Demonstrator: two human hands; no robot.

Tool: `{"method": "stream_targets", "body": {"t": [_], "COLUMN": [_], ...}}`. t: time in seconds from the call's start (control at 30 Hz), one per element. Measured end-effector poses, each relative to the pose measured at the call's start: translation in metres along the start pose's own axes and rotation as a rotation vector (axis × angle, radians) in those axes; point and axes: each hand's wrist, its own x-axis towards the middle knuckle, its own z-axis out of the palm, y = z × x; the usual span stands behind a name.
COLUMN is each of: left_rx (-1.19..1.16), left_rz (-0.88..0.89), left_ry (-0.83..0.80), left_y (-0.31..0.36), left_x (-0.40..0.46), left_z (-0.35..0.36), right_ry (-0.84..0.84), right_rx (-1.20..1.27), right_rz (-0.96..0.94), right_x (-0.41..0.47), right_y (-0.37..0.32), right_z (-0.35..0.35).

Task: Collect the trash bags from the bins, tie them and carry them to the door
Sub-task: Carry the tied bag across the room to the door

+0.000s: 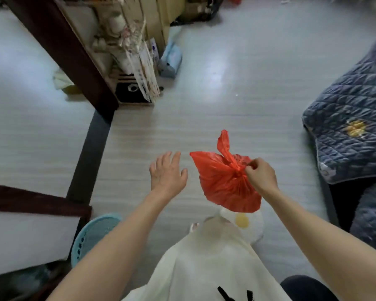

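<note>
A small red trash bag (224, 183) hangs in the air in front of me, knotted at its neck with one loose ear sticking up. My right hand (262, 173) pinches the bag at the knot and carries its weight. My left hand (168, 170) hovers a short way to the left of the bag, palm down, fingers spread, touching nothing. A light blue plastic bin (91, 235) with a perforated wall stands on the floor at the lower left, partly hidden by my left forearm.
A dark wooden door frame (70, 55) and a cluttered shelf (126, 51) stand at the upper left. A bed with a blue quilt (352, 135) fills the right side. A blue packet (169, 59) lies on the pale floor (215, 94) ahead. A white slipper (248, 224) is below the bag.
</note>
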Motion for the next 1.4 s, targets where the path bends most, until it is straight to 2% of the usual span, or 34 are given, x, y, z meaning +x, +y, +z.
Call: {"method": "stream_targets", "body": {"t": [0.13,0.3,0.57,0.8,1.0,1.13,1.4], "left_rx": [0.061,0.098,0.125,0.154,0.172,0.178,0.205], "left_rz": [0.136,0.183,0.329,0.428,0.582,0.668,0.797], "left_ry": [-0.015,-0.063,-0.078,-0.112,-0.149,-0.173,-0.179], "left_y": [0.049,0.127,0.268,0.389,0.544,0.646,0.883], "left_x": [0.119,0.275,0.472,0.656,0.827,0.900,1.050], "left_z": [-0.013,-0.034,-0.072,-0.078,-0.093,-0.099,-0.072], "right_ry": [0.060,0.055,0.120,0.236,0.297,0.376,0.456], "right_rx": [0.027,0.036,0.075,0.101,0.131,0.158,0.260], "right_rz": [-0.002,0.015,0.123,0.180,0.320,0.369,0.410], "right_x": [0.100,0.252,0.448,0.637,0.811,0.893,1.112], "right_y": [-0.029,-0.067,-0.105,-0.115,-0.123,-0.120,-0.056], "right_z": [-0.013,-0.044,-0.134,-0.204,-0.297,-0.359,-0.491]}}
